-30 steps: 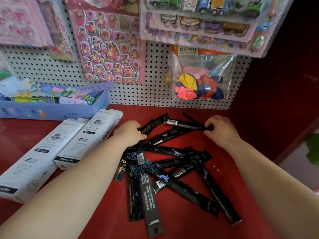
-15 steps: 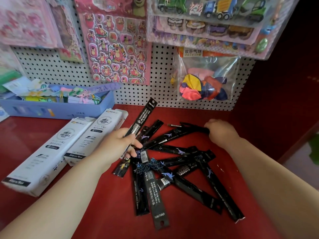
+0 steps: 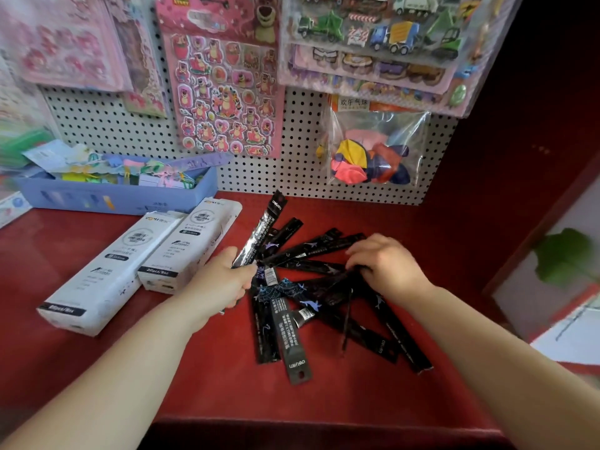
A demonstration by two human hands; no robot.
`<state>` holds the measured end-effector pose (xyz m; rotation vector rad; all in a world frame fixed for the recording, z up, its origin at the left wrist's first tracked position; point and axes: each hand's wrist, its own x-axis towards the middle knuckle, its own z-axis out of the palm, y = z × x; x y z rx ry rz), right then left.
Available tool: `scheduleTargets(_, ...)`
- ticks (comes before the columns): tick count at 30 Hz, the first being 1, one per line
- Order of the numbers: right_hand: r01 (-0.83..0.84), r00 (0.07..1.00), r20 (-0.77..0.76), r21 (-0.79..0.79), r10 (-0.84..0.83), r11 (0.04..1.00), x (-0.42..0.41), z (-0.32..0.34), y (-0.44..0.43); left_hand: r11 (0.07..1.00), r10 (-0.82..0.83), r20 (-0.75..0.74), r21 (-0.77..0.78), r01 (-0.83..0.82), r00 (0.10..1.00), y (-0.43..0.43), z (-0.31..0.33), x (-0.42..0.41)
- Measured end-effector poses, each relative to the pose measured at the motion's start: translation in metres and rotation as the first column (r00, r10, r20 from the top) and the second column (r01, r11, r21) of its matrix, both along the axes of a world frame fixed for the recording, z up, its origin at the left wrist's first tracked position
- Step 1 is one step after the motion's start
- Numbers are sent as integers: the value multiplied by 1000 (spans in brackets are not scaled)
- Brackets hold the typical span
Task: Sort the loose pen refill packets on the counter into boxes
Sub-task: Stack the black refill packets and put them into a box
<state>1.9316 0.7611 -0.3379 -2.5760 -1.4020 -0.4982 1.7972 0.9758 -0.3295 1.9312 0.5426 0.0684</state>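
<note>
Several long black pen refill packets (image 3: 293,336) lie fanned out on the red counter (image 3: 201,378). My left hand (image 3: 224,280) grips one black packet (image 3: 263,230) near its lower end, and it stands tilted up toward the pegboard. My right hand (image 3: 386,267) rests on the right side of the pile with curled fingers pinching a packet (image 3: 311,250) there. Two white refill boxes (image 3: 110,271) (image 3: 191,245) lie side by side to the left of my left hand.
A blue tray (image 3: 130,193) of coloured stationery stands at the back left. A white pegboard (image 3: 285,170) behind the counter carries sticker sheets and a balloon bag (image 3: 373,151). A dark red wall (image 3: 519,151) closes the right side. The counter's front edge is near me.
My left hand lifted one packet out of the pile and holds it upright. My right hand slid down from the pile's far end onto its right side.
</note>
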Motion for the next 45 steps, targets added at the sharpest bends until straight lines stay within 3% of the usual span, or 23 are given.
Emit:
scheduleTargets(1,-5,1000,-25,-3,5,1000,-6,-1,0,1000,5,14,24,-5,1000,-6,-1,0)
scheduleTargets(3,62,991,-123,113,-48,992,-17,6,1,975,45,35,215,-51,998,-12,-5,1)
scheduleTargets(5,296,934,-285,280,-215,913,-23,19,-4,874,125,25,470,-123,992,-8,-5,2)
scheduleTargets(6,440,856,-420,282,-302,853,-24,24,-8,837,154,46,525,-155,987,-4,-5,3)
scheduleTargets(9,637,618,-678,135,-398,759,-32,29,-21,837,172,72,515,-184,982,10,-7,6)
scheduleTargets(12,641,527,-728,1,-439,768,-53,23,-21,867,148,48,475,-153,988,16,-8,5)
scheduleTargets(17,610,537,-639,-158,-552,777,-83,14,7,848,117,-112,529,-41,987,8,-8,1)
scheduleTargets(20,611,527,-556,-278,-643,741,-86,17,17,858,126,-103,511,-56,987,8,-11,-3)
scheduleTargets(22,588,493,-606,-296,-624,753,-84,20,19,872,131,-94,484,-70,987,12,-13,-6)
scheduleTargets(29,559,437,-821,-72,-367,826,-82,21,11,914,88,-110,405,-36,990,16,-10,-12)
scheduleTargets(34,652,407,-890,125,-206,748,-70,37,-14,934,45,-148,357,11,988,20,-7,-18)
scheduleTargets(40,679,374,-895,85,-245,729,-65,43,-42,953,1,-161,299,48,987,19,-3,-30)
scheduleTargets(45,607,405,-874,38,-268,794,-78,35,-23,980,14,-177,198,22,984,18,-4,-42)
